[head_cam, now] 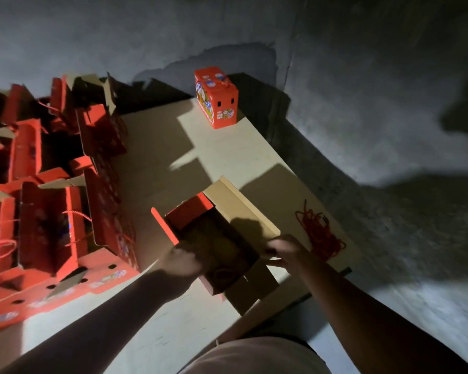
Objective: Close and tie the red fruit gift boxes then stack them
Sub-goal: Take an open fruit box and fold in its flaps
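On the pale table (227,163), at about 6 o'clock of the view: one open red gift box (219,247), flaps up, brown cardboard inside showing, interior dark. One long flap folded out toward 1 o'clock, one short flap hanging toward 5 o'clock, one narrow red flap standing at 10 o'clock.

Two hands on this box. Left hand (183,261) at the box's 8 o'clock side, fingers curled over the near-left rim, gripping it. Right hand (285,252) at the box's 3 o'clock side, fingers pinching the edge of the long brown flap. Box directly between the two hands, touching both.

At 12 o'clock, near the far end of the table, well apart from the hands: one closed red gift box (218,99), upright, printed with fruit pictures, two small square holes in its end face.

At 3 o'clock of the open box, just beside the right hand: one tangled bundle of red cords (319,233) lying on the table; number of cords impossible to count.

At 9 o'clock, filling the left side: a crowd of open red boxes (52,184), flaps raised, some with red cord handles; at least six, exact count unclear in the shadow.

Beyond the table, from 12 to 4 o'clock: grey concrete floor (376,103) with dark shadows.
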### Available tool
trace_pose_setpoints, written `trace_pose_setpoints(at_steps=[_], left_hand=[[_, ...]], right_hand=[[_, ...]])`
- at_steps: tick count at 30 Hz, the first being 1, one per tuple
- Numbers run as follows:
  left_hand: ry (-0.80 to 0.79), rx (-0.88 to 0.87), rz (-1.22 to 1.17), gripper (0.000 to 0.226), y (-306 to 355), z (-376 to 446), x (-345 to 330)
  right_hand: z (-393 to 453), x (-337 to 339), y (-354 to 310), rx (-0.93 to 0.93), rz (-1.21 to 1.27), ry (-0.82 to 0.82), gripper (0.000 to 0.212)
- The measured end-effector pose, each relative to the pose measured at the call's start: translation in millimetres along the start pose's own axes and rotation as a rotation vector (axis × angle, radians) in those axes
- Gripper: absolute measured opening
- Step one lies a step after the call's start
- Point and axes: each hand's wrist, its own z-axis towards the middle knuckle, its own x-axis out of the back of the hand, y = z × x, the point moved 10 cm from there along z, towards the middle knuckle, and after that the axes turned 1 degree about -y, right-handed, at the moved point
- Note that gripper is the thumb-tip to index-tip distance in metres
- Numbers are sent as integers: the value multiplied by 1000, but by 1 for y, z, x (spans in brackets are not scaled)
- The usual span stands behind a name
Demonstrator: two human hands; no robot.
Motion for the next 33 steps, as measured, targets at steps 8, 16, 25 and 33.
trace_pose_setpoints(at_steps=[8,16,25,33], left_hand=[[-153,98,-111,11,48,-22,-51],[-133,153,-213,4,84,-26,-49],[-204,319,-157,47,62,-56,-67],[-44,672,-342,15,4,-150,-46]], right_hand=[[5,-19,-62,190,-362,121,28],[12,-71,-83,282,-626,28,29],[17,-83,-85,263,-747,22,45],[5,-36,-34,-8,-691,0,94]])
